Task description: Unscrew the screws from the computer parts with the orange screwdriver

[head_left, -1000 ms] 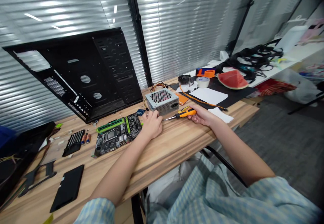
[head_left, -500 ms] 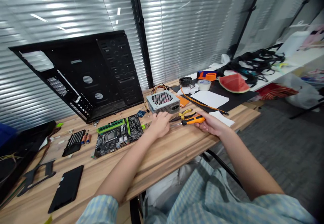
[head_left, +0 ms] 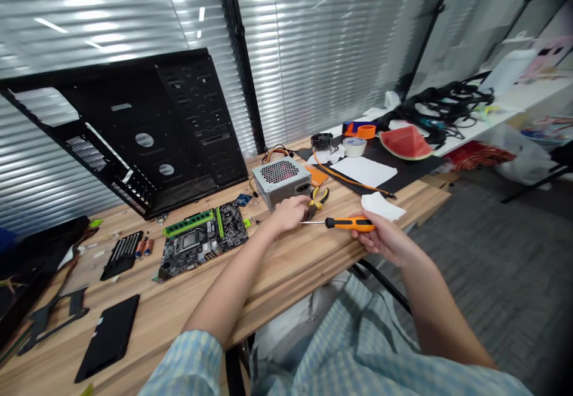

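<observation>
My right hand [head_left: 385, 235] is closed on the orange and black handle of a screwdriver [head_left: 351, 223]. The shaft points left, its tip close to my left fingers. My left hand [head_left: 290, 212] is curled at the jaws of the yellow and black pliers [head_left: 317, 200]; the fingertips are partly hidden. Just behind that hand sits a grey power supply [head_left: 283, 181]. To its left lies a motherboard [head_left: 203, 241] with a green memory stick [head_left: 188, 223] in it.
A black computer case [head_left: 152, 139] leans at the back. On the wooden table [head_left: 268, 282] lie a black panel [head_left: 107, 336], a bit set [head_left: 120, 255] and two batteries [head_left: 144, 246]. White paper [head_left: 364, 171], tape [head_left: 354, 146] and a watermelon-slice object [head_left: 406, 142] are at the right.
The pliers have turned beside my left hand, their handles now pointing more away from me. My right hand has drawn the screwdriver slightly nearer to me. The view has shifted a little.
</observation>
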`<state>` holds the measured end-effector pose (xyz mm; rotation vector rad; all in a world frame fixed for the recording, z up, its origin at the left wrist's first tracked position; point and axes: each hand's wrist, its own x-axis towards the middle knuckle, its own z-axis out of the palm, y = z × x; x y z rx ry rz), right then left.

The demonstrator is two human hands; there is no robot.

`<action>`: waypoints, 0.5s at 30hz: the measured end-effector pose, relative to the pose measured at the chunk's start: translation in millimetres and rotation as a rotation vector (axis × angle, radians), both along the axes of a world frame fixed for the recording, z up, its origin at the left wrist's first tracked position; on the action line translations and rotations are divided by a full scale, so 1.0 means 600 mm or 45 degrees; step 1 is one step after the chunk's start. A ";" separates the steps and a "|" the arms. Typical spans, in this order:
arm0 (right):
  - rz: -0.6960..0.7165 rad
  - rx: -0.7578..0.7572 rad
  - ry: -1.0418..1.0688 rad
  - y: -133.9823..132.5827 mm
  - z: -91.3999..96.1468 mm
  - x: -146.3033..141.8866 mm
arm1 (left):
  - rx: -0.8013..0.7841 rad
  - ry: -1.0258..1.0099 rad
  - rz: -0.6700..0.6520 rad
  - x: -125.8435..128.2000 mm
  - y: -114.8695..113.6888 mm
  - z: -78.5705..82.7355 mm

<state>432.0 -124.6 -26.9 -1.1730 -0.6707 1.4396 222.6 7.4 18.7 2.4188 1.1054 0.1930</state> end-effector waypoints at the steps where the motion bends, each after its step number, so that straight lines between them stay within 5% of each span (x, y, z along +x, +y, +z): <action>1: 0.007 -0.003 0.004 0.000 0.000 0.001 | -0.015 -0.007 -0.005 0.000 0.000 -0.001; 8: 0.103 -0.191 0.105 0.025 0.015 0.014 | -0.031 -0.054 -0.027 -0.013 0.001 0.010; 15: 0.151 -0.341 0.213 0.037 0.028 0.018 | 0.013 -0.416 -0.058 -0.083 0.009 0.108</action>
